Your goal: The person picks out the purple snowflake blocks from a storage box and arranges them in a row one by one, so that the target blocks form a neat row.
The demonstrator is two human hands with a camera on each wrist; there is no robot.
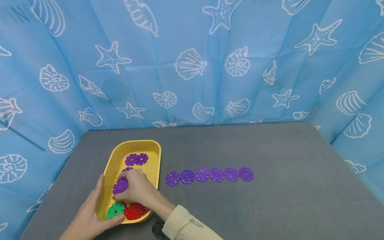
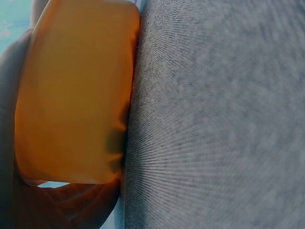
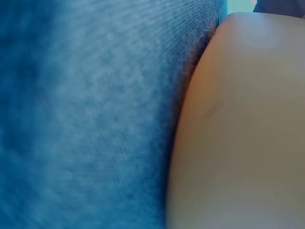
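Right hand [image 1: 136, 187]'s pinching a purple notched disc [image 1: 121, 189] in the yellow plastic tray [image 1: 154, 163] — left hand [image 1: 90, 214] grips the tray's near-left corner, thumb right by a green notched disc [image 1: 112, 210].

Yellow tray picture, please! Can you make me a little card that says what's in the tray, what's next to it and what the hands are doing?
Tray: yellow, on a grey table
Far end inside: purple discs
Near end inside: green disc, red discs
Right of tray: six purple discs in a row
Left hand: grips the tray
Right hand: pinches a purple disc
Backdrop: blue, white seashells and starfish
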